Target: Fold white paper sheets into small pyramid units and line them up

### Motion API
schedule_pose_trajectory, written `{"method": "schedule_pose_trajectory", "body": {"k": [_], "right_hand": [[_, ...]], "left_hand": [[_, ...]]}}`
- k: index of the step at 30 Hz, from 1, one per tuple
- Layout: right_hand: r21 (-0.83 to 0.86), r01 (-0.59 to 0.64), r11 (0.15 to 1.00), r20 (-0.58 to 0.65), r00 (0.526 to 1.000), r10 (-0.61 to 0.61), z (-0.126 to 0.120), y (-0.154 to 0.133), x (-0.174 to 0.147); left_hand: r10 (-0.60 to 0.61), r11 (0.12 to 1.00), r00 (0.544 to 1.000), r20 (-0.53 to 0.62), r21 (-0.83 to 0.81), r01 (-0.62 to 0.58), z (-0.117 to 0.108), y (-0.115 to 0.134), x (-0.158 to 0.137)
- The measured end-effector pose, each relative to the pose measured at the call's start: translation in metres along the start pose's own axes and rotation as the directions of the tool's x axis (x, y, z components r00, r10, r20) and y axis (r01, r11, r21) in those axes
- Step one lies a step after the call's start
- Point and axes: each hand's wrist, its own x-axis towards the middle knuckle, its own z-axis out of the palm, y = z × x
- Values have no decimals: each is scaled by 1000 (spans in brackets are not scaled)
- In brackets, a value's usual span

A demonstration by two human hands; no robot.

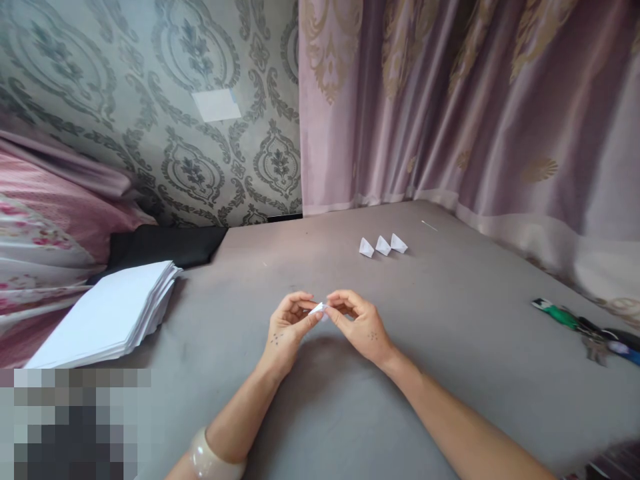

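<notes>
Both hands meet over the middle of the grey surface, around a small folded piece of white paper (318, 309). My left hand (290, 327) pinches its left side between thumb and fingers. From the other side, my right hand (361, 323) grips it with thumb and fingertips, which cover part of it. Beyond the hands stand three small folded white paper shapes in a row: the left one (367, 248), the middle one (383, 246) and the right one (399, 243).
A thick stack of white paper sheets (107, 313) lies at the left, beside a black flat item (165, 250). Keys (595, 348) with a green piece (559, 315) lie at the right. A purple curtain (380, 133) and patterned wall (215, 153) border the grey surface (280, 260).
</notes>
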Motion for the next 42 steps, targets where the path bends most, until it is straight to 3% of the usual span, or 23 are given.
{"method": "schedule_pose_trajectory", "body": {"k": [4,9,12,16,20,23,30,34,42], "right_hand": [[-55,-23,998,32,999,25,-3,0,1],[-219,25,975,158,987,10,-12,-1,2],[-226,29,974,172,985,10,-15,1,3],[19,-177,984,21,984,176,-11,6,6],[123,-319,940,112,945,306,-5,7,4],[128,-296,946,101,953,285,-1,8,2],[-89,-153,984,135,977,164,-10,10,4],[-182,-75,980,126,987,99,-13,5,3],[-166,-92,982,135,984,115,-8,5,0]], "left_hand": [[-57,998,998,16,8,57,-1,3,0],[-215,964,963,166,193,182,-4,11,1],[-264,944,952,154,245,222,-6,10,2],[-291,955,957,8,60,290,-8,8,6],[-327,935,944,-46,-161,316,-7,8,7],[-322,935,947,-10,-159,316,-5,8,5],[-355,931,923,148,148,334,-10,8,2],[-378,914,902,207,240,327,-12,11,2],[-375,898,913,160,307,316,-6,7,0]]}}
